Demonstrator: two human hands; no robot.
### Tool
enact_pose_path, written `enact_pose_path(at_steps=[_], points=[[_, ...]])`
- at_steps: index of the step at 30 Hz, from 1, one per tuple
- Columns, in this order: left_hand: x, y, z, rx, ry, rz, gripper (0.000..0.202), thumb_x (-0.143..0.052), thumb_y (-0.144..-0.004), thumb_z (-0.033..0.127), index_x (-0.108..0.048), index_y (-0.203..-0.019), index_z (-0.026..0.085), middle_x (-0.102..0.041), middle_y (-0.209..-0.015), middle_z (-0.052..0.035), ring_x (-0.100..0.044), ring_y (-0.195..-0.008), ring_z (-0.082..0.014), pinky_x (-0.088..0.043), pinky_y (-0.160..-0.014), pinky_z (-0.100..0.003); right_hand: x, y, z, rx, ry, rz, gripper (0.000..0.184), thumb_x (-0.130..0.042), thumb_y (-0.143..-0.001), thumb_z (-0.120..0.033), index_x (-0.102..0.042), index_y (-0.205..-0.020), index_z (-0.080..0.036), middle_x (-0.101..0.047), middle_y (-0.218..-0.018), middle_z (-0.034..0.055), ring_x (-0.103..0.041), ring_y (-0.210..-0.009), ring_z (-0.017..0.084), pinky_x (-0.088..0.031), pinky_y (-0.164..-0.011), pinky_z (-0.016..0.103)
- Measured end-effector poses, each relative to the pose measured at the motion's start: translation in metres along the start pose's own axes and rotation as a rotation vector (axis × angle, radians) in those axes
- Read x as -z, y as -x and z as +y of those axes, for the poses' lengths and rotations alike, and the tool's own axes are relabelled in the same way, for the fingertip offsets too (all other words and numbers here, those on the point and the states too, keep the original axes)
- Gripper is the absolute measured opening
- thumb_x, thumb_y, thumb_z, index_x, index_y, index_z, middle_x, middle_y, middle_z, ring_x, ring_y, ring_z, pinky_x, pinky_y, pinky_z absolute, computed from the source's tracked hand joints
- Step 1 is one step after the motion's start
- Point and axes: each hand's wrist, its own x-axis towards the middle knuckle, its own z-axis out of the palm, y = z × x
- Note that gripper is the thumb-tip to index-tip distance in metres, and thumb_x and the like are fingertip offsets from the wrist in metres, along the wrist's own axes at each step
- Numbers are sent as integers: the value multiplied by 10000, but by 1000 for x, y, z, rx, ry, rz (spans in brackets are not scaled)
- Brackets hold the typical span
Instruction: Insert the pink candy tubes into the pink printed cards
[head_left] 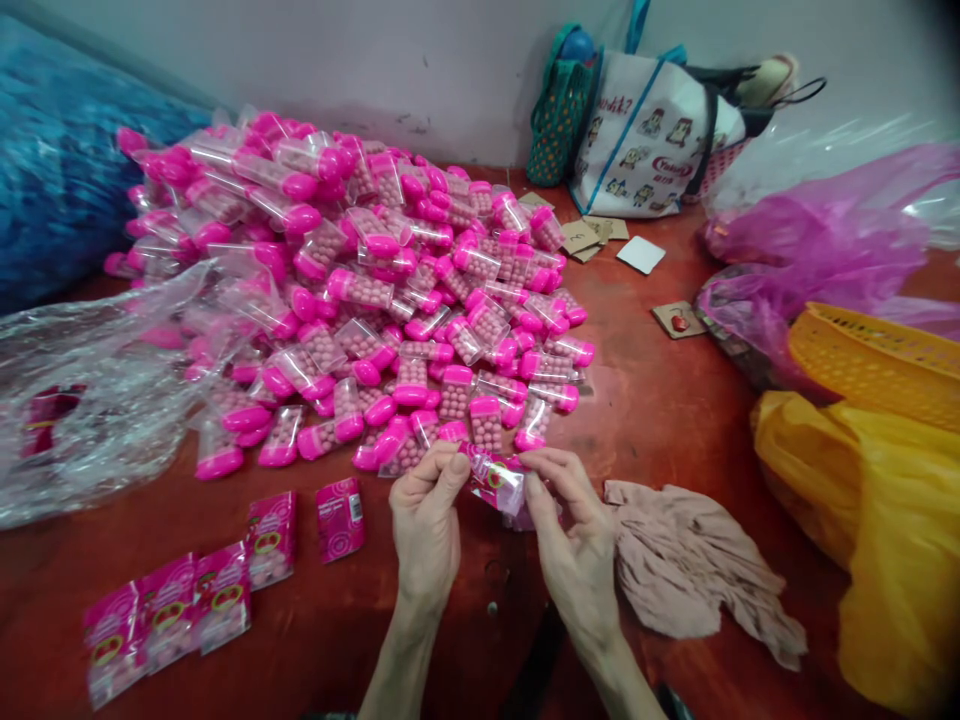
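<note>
My left hand (431,525) and my right hand (570,530) are in the lower middle of the head view. Between them they pinch a small pink printed packet (495,480) by its two ends, thumbs and fingertips closed on it. Its front is glossy, with a clear part toward the right; what is inside cannot be made out. Just beyond my hands lies a big heap of small clear containers (360,290) with bright pink caps, filled with pink balls. To the left, several pink printed packets (223,595) lie on the red surface, beside a pink card-like piece (340,519) with a barcode.
A crumpled beige cloth (690,560) lies right of my right hand. Farther right are a yellow bag (892,540), an orange basket (885,355) and a purple bag (832,215). Clear plastic (97,400) spreads at left. Against the wall stands a white tote bag (637,135).
</note>
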Motion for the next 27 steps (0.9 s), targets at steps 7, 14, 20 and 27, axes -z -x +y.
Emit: enact_pose_path(at_steps=[7,14,20,27], points=[[0,2,-3,-37,40,74,81,-715,-652,207,-663,-611,160,-531,-625,43,-452,-610,-77,-378,-607,-193,-4,8,0,15,16,159,64,-601,-786,-246,-563,-816,-204,-528,-1029,51,-523,-950,199,-424,-792,341],[-2,1,0,-6,65,49,73,-709,-658,194,-668,-612,154,-520,-605,40,-439,-595,-77,-377,-590,-190,-3,11,4,95,71,61,100,-525,-839,-198,-620,-824,-225,-516,-1039,52,-518,-969,204,-439,-774,337],[0,2,-1,19,-17,-46,88,-677,-696,193,-666,-613,164,-549,-625,27,-472,-629,-94,-403,-647,-211,-2,6,1,138,111,-137,202,-484,-867,-268,-609,-1024,-240,-476,-1176,63,-423,-1111,232,-373,-919,392],[0,3,2,-261,-195,-196,100,-648,-709,142,-714,-752,203,-601,-1059,-57,-521,-1040,-236,-377,-914,-373,0,4,5,142,135,-82,170,-524,-851,-187,-633,-721,-197,-544,-994,56,-484,-980,206,-417,-827,355]])
